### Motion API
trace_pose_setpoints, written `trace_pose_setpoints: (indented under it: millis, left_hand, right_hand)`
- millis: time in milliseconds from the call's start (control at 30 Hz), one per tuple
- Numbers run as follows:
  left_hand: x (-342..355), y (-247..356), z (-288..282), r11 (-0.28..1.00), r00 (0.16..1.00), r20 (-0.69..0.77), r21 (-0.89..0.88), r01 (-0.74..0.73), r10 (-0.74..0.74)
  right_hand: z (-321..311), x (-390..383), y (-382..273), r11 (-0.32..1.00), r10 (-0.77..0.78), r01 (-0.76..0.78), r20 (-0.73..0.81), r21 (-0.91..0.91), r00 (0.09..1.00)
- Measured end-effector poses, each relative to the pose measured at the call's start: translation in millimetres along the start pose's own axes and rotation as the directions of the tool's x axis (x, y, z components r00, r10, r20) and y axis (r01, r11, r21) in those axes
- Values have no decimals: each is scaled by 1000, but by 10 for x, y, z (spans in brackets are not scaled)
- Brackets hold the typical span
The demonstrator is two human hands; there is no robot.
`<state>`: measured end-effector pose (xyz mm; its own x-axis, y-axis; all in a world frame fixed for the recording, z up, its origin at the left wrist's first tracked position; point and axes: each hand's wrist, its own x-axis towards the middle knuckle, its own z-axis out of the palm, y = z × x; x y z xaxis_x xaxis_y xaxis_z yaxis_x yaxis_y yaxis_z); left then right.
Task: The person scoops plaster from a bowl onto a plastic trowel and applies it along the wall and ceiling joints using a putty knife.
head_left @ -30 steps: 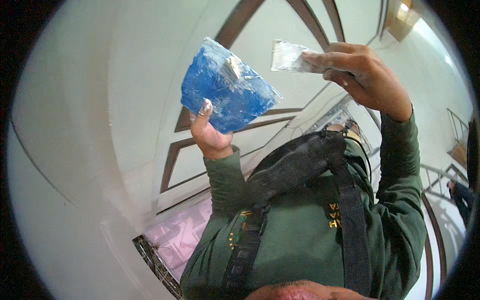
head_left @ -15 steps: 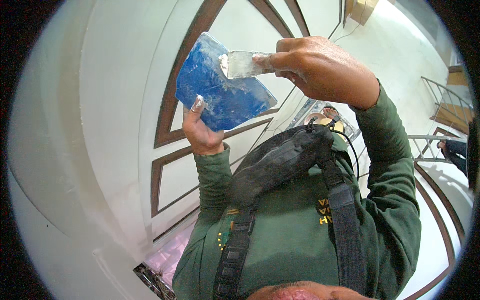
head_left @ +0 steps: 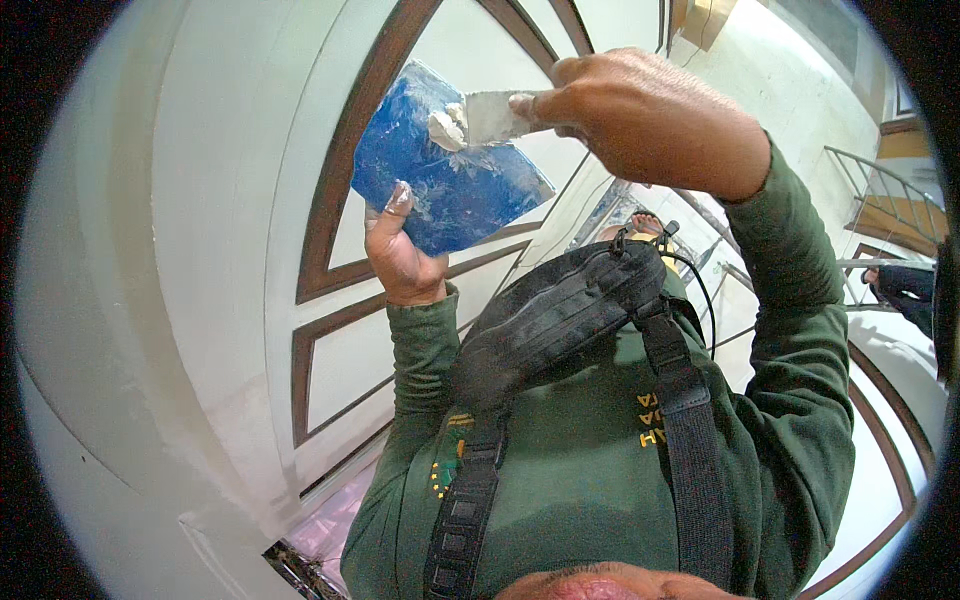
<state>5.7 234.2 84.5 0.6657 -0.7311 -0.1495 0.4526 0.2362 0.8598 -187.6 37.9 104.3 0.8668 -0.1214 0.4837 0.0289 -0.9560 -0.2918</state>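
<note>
My left hand point(head_left: 402, 255) grips a flat blue board point(head_left: 420, 190) by its near edge, the thumb on top with white paste on its tip. White smears cover parts of the board. My right hand point(head_left: 640, 120) pinches a putty knife point(head_left: 497, 117) with a broad, pale, smeared blade. The blade's left edge touches a lump of white putty point(head_left: 448, 128) on the board's upper part. My right hand's lower fingers are partly hidden behind the hand.
A smooth pale wall point(head_left: 220, 200) rises on the left, beside white panels with brown trim point(head_left: 318, 270). A black bag point(head_left: 560, 310) is strapped across my chest. Metal railings point(head_left: 885, 185) and part of another person in dark clothing point(head_left: 905, 295) appear at the right.
My right hand has moved slightly up with the putty knife. The putty lump by the blade now looks bigger and lies more in view. My left hand and the board have hardly moved.
</note>
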Motion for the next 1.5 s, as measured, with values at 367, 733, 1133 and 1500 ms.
trace_pose_setpoints:
  millis: [367,733,1133,1500]
  left_hand:
    - [-106,-41,-236,991,1000,-12,132,22,-20]
    - [53,108,-56,996,999,-30,76,42,-40]
    - [68,70,39,993,999,-16,108,51,-49]
    - [60,73,-43,989,997,-17,127,70,-69]
  right_hand:
    - [123,131,-307,987,40,-8,198,-162,979]
    - [-204,381,-82,1000,17,-15,255,-13,967]
    - [-224,378,-158,979,3,48,252,-198,968]
    - [-419,584,-101,970,-239,219,287,102,928]
